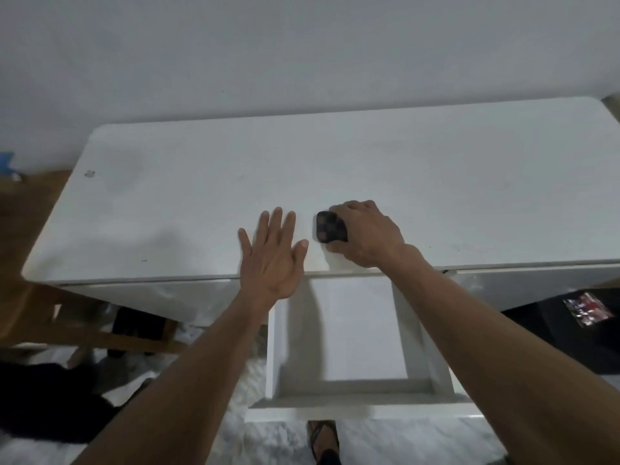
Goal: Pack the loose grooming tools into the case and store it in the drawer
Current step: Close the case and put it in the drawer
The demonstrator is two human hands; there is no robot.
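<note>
A small dark case [329, 225] with a faint chequered pattern rests on the white desk top [201, 203] near its front edge. My right hand [367, 234] is closed around the case, fingers over its far side and thumb at its near side. My left hand [273, 255] lies just left of it, flat with fingers spread, holding nothing. Below both hands a white drawer [352, 401] is pulled out; no object shows inside it, and my forearms hide part of it. No loose grooming tools are visible.
A white wall rises behind the desk. A wooden chair [100, 333] stands under the desk at the left. A dark bin or box [570, 337] with a coloured wrapper sits at the right. My sandalled foot [323, 441] is on the pale floor below the drawer.
</note>
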